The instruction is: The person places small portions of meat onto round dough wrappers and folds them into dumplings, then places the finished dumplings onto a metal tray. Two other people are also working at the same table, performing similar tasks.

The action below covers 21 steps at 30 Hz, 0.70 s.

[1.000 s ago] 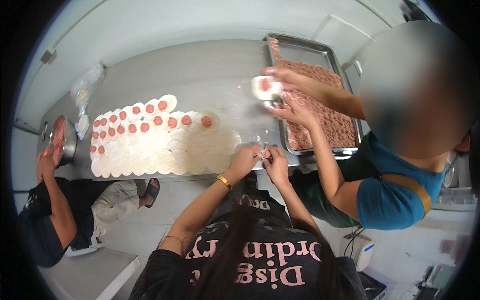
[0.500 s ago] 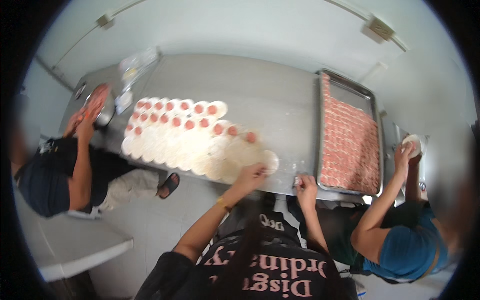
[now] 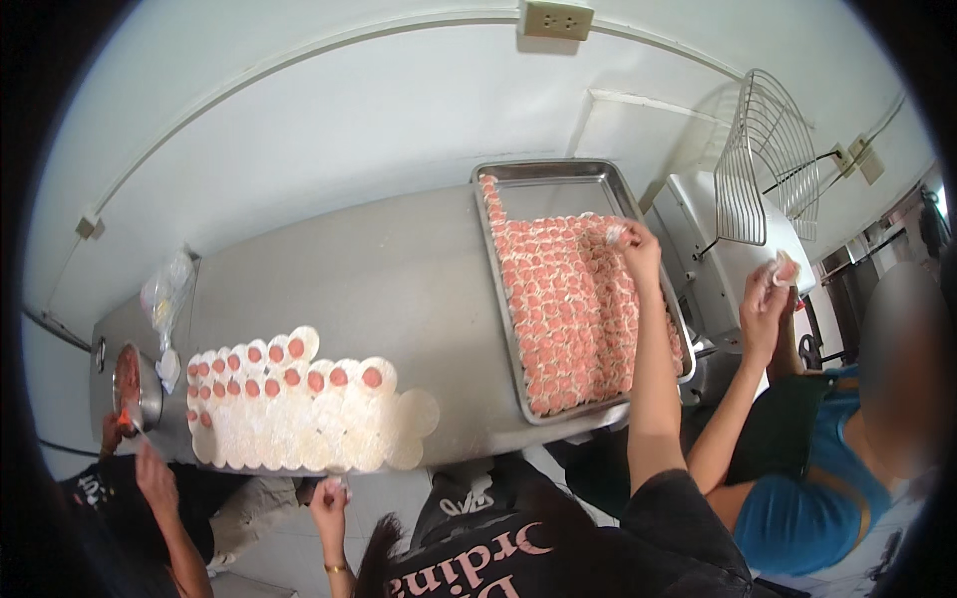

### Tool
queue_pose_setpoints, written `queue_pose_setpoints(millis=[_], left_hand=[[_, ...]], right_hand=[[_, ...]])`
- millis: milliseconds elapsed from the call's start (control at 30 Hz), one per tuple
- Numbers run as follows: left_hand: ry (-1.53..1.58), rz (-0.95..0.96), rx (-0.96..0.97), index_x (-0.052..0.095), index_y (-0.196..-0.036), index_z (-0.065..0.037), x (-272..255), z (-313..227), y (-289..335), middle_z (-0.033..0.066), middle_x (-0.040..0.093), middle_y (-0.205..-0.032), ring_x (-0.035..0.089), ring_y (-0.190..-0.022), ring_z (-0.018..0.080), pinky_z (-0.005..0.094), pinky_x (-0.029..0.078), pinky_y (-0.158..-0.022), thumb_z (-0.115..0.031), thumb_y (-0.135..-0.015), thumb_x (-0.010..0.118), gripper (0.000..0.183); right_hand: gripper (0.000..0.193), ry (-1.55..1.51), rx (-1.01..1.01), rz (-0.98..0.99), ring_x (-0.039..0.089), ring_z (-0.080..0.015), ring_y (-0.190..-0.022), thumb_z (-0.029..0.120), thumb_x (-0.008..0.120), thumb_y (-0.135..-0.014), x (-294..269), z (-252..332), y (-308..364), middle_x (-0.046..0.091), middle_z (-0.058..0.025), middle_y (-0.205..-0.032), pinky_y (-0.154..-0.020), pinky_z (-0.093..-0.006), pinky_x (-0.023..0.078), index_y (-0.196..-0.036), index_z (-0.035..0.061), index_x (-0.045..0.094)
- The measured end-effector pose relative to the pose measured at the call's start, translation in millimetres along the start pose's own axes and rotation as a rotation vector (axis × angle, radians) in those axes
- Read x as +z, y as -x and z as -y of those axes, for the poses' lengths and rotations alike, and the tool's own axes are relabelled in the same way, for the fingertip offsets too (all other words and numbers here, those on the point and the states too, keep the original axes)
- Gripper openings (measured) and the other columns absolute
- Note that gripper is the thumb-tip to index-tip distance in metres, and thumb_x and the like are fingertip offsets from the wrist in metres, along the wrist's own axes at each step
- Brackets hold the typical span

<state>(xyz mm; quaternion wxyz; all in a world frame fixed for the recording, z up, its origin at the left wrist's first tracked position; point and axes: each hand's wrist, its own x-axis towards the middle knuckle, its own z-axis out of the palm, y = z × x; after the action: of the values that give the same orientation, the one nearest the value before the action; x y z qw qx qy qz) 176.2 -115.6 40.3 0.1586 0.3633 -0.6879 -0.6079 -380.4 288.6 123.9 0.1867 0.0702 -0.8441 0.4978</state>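
Note:
My right hand point(image 3: 640, 254) reaches over the metal tray point(image 3: 501, 319), its fingers closed on a small open-topped dumpling point(image 3: 618, 235) of pale wrapper. Below it, close rows of pink-filled dumplings point(image 3: 558, 319) fill much of the tray. At the table's front edge my left hand point(image 3: 327, 503), with a bracelet at the wrist, pinches a small pale thing point(image 3: 341, 485), perhaps a folded wrapper; its shape is partly hidden by the fingers. Just beyond lie overlapping round wrappers point(image 3: 349, 429). Those in the back rows and at the left end carry dabs of pink filling point(image 3: 315, 381).
On the right, a co-worker in blue holds a filled wrapper point(image 3: 786, 269). Another person at the left works at a metal bowl point(image 3: 150, 394) of filling. A plastic bag point(image 3: 167, 289) lies near the bowl. A white machine with a wire guard point(image 3: 758, 169) stands beside the tray.
My right hand has moved from the table's front edge to above the tray. My left hand has drawn back off the wrappers to the table's edge. The view has turned right.

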Motion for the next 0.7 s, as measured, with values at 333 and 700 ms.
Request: queue_pose_setpoints(millis=[333,700], left_hand=[[-0.366,-0.078,-0.287,0.057,-0.092,-0.003,-41.3,82.2,81.4,0.0058,0.061,-0.072,0.059,-0.065,0.0135,0.0274,0.049,-0.058,-0.011,-0.086,0.061,0.011],[-0.87,0.07,-0.352,0.058,-0.093,-0.002,-30.2,66.7,122.5,0.0097,0.063,-0.073,0.063,-0.064,0.0173,0.0298,0.051,-0.059,-0.013,-0.083,0.063,0.015]], right_hand=[[0.034,0.358,0.014,0.319,0.062,-0.0146,-0.075,0.004,0.068,-0.066,6.8,-110.6,-172.2,0.066,-0.0056,-0.083,-0.071,-0.0279,0.049,-0.1,0.0054,0.066],[0.024,0.727,-0.478,0.828,0.06,-0.0308,-0.083,-0.004,0.062,-0.062,28.6,-152.1,-199.6,0.06,-0.0107,-0.088,-0.073,-0.0391,0.049,-0.085,0.0056,0.063]])
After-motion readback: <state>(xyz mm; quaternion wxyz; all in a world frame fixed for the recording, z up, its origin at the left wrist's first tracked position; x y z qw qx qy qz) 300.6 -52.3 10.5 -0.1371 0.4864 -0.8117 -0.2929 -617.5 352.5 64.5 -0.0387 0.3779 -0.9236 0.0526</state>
